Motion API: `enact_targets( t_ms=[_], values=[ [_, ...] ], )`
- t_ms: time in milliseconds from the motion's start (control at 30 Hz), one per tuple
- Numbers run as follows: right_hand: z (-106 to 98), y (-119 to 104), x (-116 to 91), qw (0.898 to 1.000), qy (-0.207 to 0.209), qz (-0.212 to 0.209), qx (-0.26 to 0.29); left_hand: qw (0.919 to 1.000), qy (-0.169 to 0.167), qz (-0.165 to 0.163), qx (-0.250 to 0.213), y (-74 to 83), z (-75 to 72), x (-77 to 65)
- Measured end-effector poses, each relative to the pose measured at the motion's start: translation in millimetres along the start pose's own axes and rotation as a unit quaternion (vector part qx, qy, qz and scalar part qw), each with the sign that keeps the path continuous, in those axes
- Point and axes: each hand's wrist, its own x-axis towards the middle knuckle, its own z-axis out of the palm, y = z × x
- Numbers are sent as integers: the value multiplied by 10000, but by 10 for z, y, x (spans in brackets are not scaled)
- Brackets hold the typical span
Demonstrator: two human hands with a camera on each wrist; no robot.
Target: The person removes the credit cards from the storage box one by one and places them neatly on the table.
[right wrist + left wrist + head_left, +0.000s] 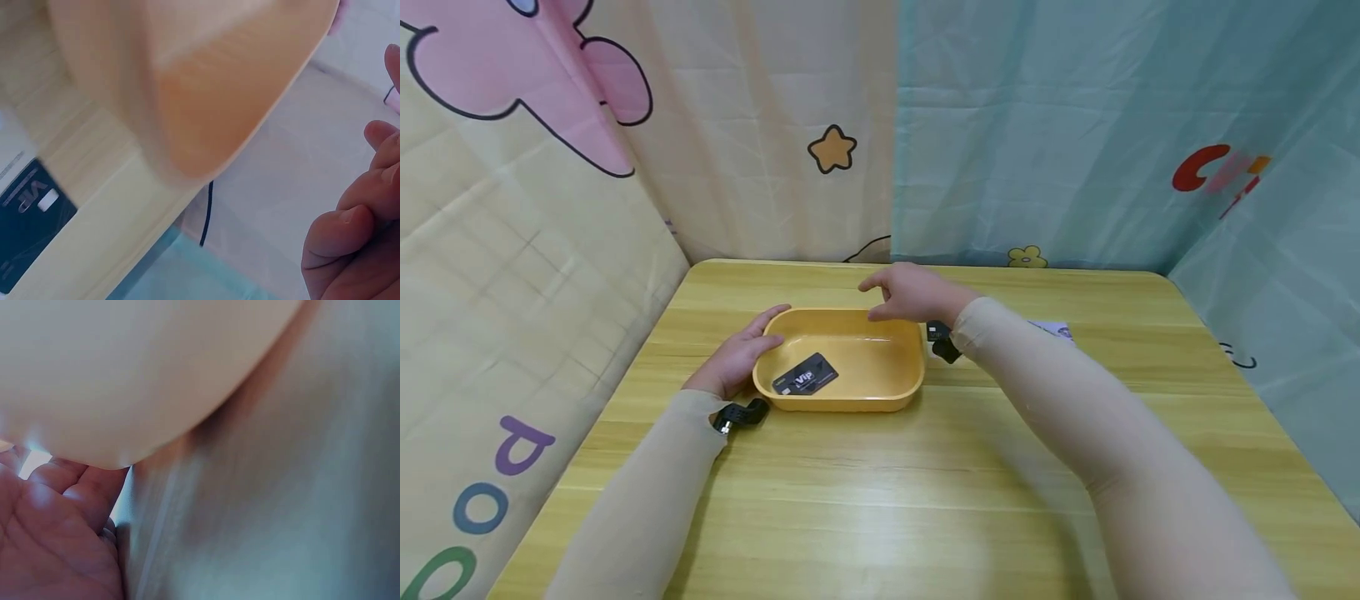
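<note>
A yellow plastic tray [850, 405] sits on the table with a black VIP card [806, 375] lying in its left part. At its left end my left hand [733, 357] holds the rim, thumb over the edge and fingers outside. In the left wrist view, that hand [56, 531] lies against the tray's pale outer wall [125, 375]. Above the tray's far right rim hovers my right hand [917, 292], index finger stretched out, holding nothing. A second black VIP card [31, 228] lies on the table right of the tray, partly hidden in the head view.
A white card with a purple pattern [1060, 330] lies behind the right forearm. Dark wrist-camera mounts [745, 413] sit at both wrists. The wooden table [865, 500] meets printed curtains [760, 167] at its back and sides.
</note>
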Motion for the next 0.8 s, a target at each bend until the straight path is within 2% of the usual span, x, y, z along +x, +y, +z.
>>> enact_targets(
  t_ms=[200,400,667,800],
  values=[
    [94,-157,208,9998,-135,-100,-51,9999,49,-116,-43,0,-3,12],
    [180,-311,361,9993,-267,-267,11,9998,77,-91,162,14,-41,16],
    [347,-324,512,9982,-442,-260,313,9997,150,-40,177,47,-31,11],
    [490,-286,558,9973,-588,-263,366,9998,62,-151,63,6,-19,-6]
  ],
)
